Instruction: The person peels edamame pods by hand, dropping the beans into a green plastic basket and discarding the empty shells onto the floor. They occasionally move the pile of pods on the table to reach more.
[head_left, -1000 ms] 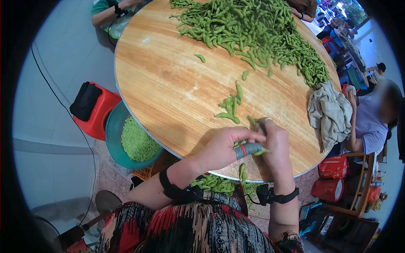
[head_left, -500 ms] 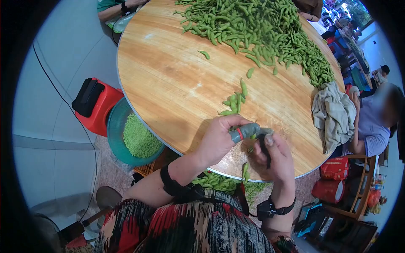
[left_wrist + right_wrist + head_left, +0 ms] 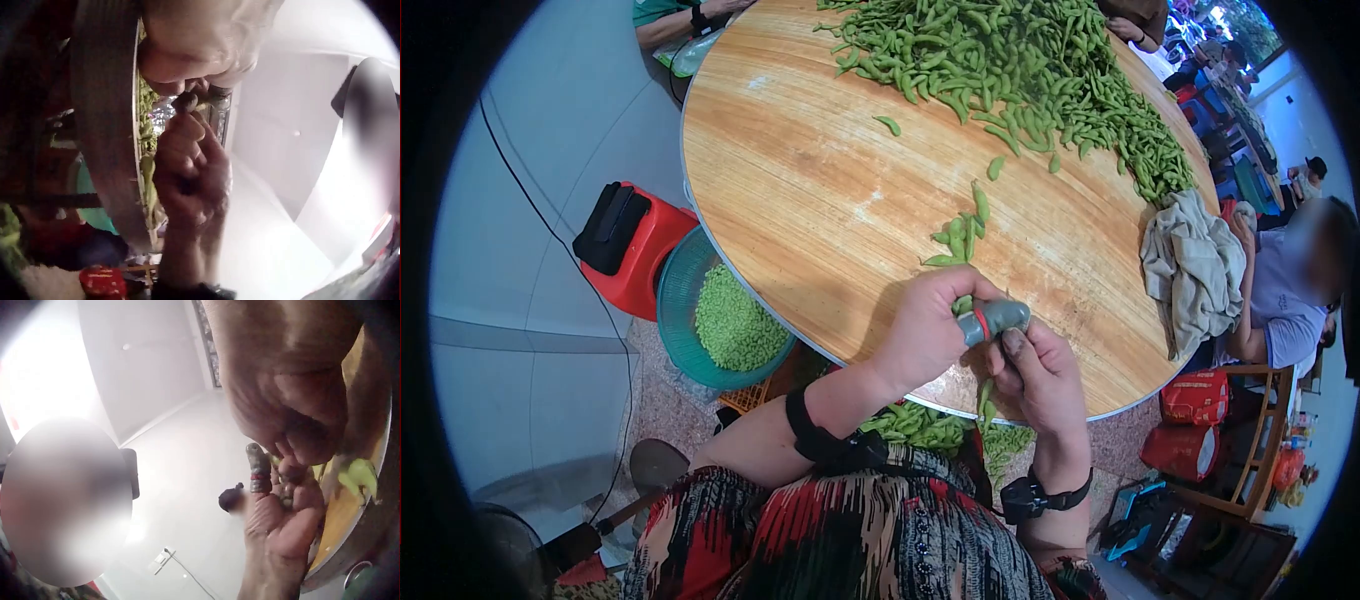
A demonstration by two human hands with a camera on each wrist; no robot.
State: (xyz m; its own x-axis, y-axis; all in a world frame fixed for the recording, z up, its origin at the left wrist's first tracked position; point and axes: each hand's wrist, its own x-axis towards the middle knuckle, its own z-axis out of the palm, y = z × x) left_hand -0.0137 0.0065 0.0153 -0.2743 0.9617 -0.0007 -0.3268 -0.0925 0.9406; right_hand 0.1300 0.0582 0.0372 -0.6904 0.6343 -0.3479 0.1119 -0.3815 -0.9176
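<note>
My left hand (image 3: 925, 325) curls round green bean pods (image 3: 962, 304), part of which shows in its palm. A grey cover with a red band (image 3: 998, 318) is on its thumb. Close against that thumb, the curled fingers of my right hand (image 3: 1043, 380) pinch at a pod, mostly hidden. In the left wrist view, the fingertips of the right hand (image 3: 190, 169) meet just below the left hand (image 3: 203, 47). Another pod (image 3: 987, 400) lies at the table's near edge, below the hands. A few pods (image 3: 958, 238) lie beyond them.
A large pod heap (image 3: 1020, 80) covers the far side of the round table (image 3: 790, 200). A grey cloth (image 3: 1192, 265) lies at its right edge. A teal basket of shelled beans (image 3: 735, 320) stands left, beside a red container (image 3: 650, 255). Other people sit around the table.
The right hand swung away from the left thumb, dark at its fingers, then came back close to it with its fingers curled. The left hand stays curled round pods.
</note>
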